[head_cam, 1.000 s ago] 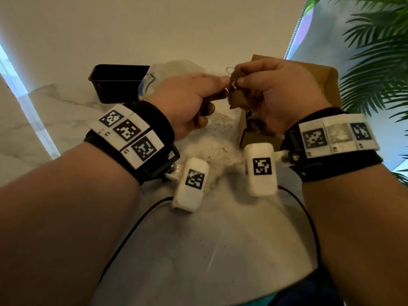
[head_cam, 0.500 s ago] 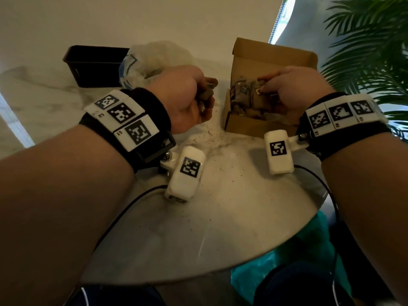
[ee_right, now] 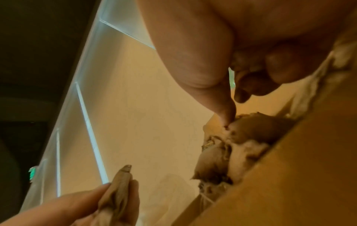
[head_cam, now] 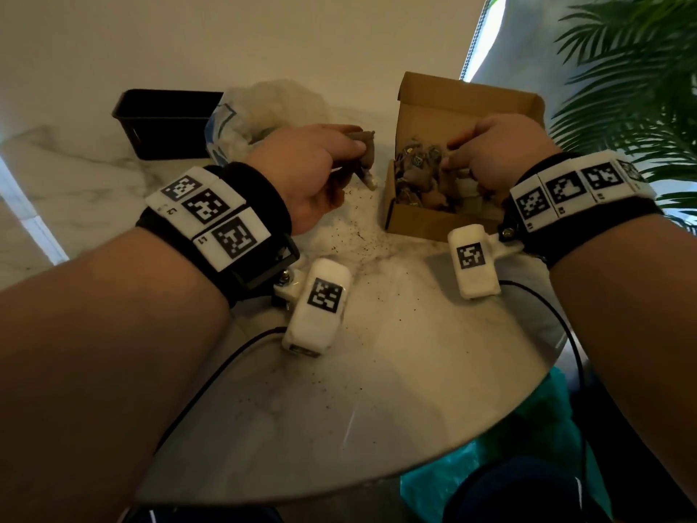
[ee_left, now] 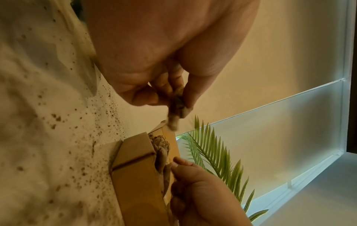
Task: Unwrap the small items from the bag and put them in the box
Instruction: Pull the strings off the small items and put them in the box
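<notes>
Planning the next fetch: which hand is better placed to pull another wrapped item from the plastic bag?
Left, probably. The left hand sits right beside the plastic bag, though it first has to drop the brown wrapper it grips. The right hand is over the cardboard box, farther from the bag.

Home/lounge-type rm: marble table [head_cam: 396,371], palm plant [head_cam: 633,77], window w/ roller blind [ee_left: 280,107].

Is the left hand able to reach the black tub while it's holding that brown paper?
Probably yes. The black tub sits open on the table just beyond the left hand; only the plastic bag lies beside it. But the brown wrapper fills the fingers.
</notes>
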Tool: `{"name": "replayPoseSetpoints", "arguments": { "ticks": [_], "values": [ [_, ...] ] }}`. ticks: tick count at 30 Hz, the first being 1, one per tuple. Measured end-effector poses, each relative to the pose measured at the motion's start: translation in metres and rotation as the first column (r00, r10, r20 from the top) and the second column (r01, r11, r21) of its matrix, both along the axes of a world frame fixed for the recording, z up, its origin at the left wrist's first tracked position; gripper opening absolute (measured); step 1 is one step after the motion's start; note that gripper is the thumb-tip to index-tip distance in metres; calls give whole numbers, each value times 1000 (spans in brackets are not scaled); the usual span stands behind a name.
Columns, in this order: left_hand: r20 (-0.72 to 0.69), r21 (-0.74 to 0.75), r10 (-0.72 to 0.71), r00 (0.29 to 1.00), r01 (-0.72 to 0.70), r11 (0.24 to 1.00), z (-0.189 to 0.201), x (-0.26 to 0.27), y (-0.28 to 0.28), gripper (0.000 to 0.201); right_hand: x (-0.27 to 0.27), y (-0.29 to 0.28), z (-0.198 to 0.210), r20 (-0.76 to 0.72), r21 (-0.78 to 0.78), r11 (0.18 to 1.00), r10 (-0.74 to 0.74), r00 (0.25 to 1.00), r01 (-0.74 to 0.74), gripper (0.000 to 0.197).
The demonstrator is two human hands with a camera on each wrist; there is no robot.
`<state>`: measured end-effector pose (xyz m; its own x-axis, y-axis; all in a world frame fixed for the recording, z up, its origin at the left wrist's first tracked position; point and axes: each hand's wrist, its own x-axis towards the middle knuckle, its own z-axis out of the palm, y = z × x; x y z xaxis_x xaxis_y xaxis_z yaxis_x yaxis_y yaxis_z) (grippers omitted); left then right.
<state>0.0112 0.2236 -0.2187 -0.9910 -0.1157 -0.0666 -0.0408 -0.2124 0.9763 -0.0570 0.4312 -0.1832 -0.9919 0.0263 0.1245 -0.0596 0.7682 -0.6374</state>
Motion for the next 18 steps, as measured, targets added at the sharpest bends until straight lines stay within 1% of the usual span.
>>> {"name": "replayPoseSetpoints", "arguments": {
  "ticks": [1,3,4,5,6,8,10,12,14,16,18],
  "values": [
    [0,30,-7,1000,7,1000,0,-1,0,23,2,0,2,-53,-32,999,8,999,-10,18],
    [-8,95,-38,999,39,995,1,0,0,15,8,-3,7,-171,-118,991,40,985,-61,16],
    [-15,128,-52,999,54,990,2,0,0,14,13,-6,10,-212,-169,981,63,975,-100,15],
    [-21,158,-58,998,61,986,3,1,1,17,18,-9,13,-225,-222,964,97,969,-148,14],
    [-29,186,-59,998,64,980,4,1,1,18,22,-13,14,-216,-271,943,138,967,-195,14],
    [-46,236,-51,998,61,970,5,2,1,15,28,-22,15,-148,-369,890,228,962,-267,15],
    [-67,268,-41,997,58,962,6,3,1,10,34,-30,12,-60,-497,810,324,944,-310,11],
    [-93,270,-39,995,63,961,7,3,1,12,37,-36,6,-5,-606,730,393,920,-315,15],
    [-97,253,-43,994,67,965,6,4,1,16,38,-39,0,-20,-652,690,399,917,-314,17],
    [-79,203,-58,995,73,976,5,4,1,19,40,-41,-4,-58,-658,682,375,925,-318,16],
    [-46,81,-66,997,70,994,4,6,0,21,39,-42,-6,-80,-640,698,355,932,-321,16]
  ]
}}
